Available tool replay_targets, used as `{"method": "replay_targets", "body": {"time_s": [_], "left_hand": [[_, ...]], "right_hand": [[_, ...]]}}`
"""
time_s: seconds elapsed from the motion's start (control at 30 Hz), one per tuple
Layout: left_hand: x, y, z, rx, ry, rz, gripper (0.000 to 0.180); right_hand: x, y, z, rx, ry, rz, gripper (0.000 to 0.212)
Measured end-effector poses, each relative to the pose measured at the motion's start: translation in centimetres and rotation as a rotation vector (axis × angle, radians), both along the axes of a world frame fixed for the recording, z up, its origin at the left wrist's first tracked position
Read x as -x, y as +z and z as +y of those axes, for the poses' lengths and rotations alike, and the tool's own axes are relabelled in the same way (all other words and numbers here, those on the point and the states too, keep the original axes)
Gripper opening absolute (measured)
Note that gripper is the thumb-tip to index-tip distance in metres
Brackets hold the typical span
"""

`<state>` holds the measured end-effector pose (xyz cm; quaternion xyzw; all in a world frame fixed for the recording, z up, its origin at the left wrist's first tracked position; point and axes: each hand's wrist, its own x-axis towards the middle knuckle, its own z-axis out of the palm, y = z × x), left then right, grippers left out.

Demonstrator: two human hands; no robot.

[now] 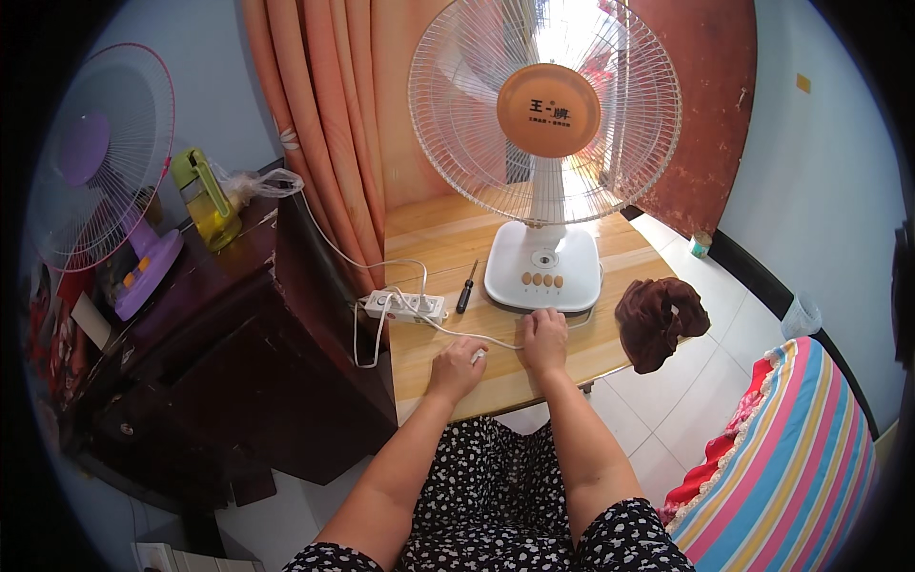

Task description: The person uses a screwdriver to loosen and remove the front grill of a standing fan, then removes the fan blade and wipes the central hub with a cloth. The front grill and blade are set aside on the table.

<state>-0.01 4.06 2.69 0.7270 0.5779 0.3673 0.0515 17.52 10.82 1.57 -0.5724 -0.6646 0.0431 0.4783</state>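
Note:
A white table fan (543,267) with an orange hub and several orange buttons stands upright on the wooden table (419,367). My left hand (457,369) is closed near the front edge, with a small white piece (478,356) showing at its fingertips. My right hand (544,340) lies at the front of the fan's base, fingers bent and together; what they hold, if anything, is hidden. A white cord (477,336) runs from the white power strip (405,306) to my right hand. Between strip and fan lies a screwdriver (467,288) with a dark handle.
Brown crumpled cloth (658,324) lies on the table's right edge. At left, a dark cabinet (219,353) bears a purple fan (143,257) and a green-lidded bottle (208,200). Orange curtains (324,124) hang behind. A striped cover (791,458) is at lower right.

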Motion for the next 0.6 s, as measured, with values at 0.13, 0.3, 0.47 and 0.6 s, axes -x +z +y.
{"method": "replay_targets", "body": {"time_s": [0.13,0.3,0.47,0.6], "left_hand": [[-0.1,-0.1,-0.1,-0.012,0.008,-0.001,0.014],[0.0,0.0,0.1,-0.007,-0.014,-0.020,0.015],[-0.2,0.7,-0.5,-0.079,-0.021,-0.093,0.020],[-0.3,1.6,-0.4,-0.105,-0.021,-0.150,0.025]], "right_hand": [[0.0,0.0,-0.1,-0.018,-0.006,-0.008,0.014],[-0.1,0.3,-0.2,-0.015,0.014,0.023,0.012],[-0.8,1.0,-0.4,-0.076,0.017,0.188,0.010],[-2.2,0.7,0.0,-0.149,-0.099,0.251,0.018]]}}
